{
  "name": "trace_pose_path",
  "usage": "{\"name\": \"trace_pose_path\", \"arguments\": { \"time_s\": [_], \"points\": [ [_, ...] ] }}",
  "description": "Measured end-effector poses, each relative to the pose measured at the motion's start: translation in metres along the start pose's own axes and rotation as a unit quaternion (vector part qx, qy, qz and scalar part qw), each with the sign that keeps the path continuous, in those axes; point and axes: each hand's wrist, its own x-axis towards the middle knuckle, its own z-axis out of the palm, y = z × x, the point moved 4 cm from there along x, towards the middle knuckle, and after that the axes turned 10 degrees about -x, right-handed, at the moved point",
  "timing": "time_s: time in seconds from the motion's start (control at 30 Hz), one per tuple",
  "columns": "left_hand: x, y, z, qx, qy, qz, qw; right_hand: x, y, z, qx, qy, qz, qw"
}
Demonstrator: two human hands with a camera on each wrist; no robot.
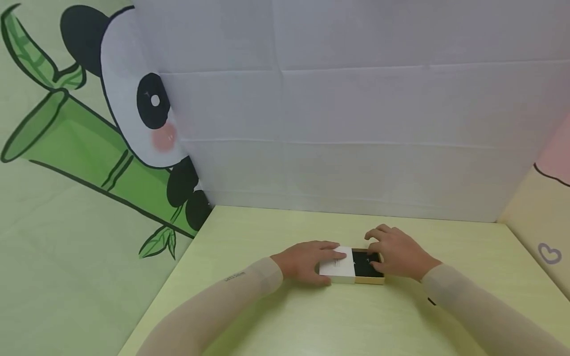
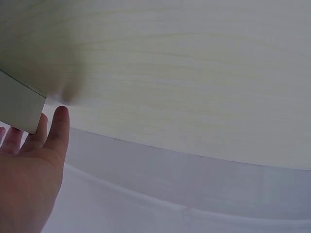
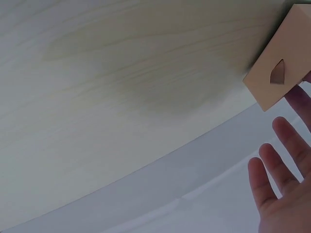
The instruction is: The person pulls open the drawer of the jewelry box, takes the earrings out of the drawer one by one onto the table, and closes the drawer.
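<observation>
A slim white box sleeve [image 1: 336,265] lies on the table, with a tan cardboard tray [image 1: 369,280] slid partly out of its right side. Inside the tray is a black insert [image 1: 362,264] with small light marks. My left hand [image 1: 307,262] grips the sleeve, thumb along the near side and fingers over its top and far edge. Over the tray's right end, my right hand [image 1: 398,254] has its thumb and forefinger down at the insert, the other fingers raised; I cannot tell whether they pinch anything. A small notch shows in the tray's end wall [image 3: 272,80].
The box rests on a pale wooden table [image 1: 285,316]. Behind it hangs a creased white sheet [image 1: 356,109]. A panda and bamboo picture [image 1: 129,99] covers the left wall. A small black mark [image 1: 431,300] shows beside my right sleeve.
</observation>
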Motion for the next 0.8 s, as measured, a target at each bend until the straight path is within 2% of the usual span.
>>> {"name": "trace_pose_path", "arguments": {
  "time_s": [0.8],
  "points": [
    [0.038, 0.012, 0.001, -0.01, 0.012, -0.015, 0.9998, 0.002, 0.042, 0.014, 0.034, -0.026, -0.008, 0.9991]
  ]
}}
